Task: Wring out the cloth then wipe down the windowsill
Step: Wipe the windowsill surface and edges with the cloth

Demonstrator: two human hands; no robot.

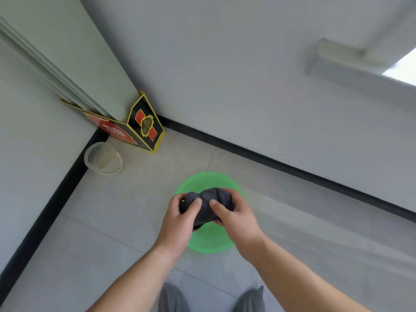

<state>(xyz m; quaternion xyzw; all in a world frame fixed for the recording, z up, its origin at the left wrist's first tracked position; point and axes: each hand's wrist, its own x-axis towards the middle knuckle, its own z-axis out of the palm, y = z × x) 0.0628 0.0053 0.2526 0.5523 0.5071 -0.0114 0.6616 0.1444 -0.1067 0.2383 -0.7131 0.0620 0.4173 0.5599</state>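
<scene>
Pale grey tiled floor (112,221) with thin grout lines, edged by a black skirting strip; a green basin (209,242) sits on it at the centre; a clear plastic tub (102,158) stands at ten o'clock from the basin, near the corner; a black, yellow and red carton (146,129) stands at eleven o'clock, against the wall.

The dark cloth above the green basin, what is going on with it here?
A person grips the dark cloth with both hands, the left hand on one end and the right hand on the other, apparently wringing it. The cloth is bunched up over the green basin, which stands on the tiled floor. The windowsill at the upper right is not yet being wiped. A clear plastic tub and a black and yellow box sit in the corner.
</scene>
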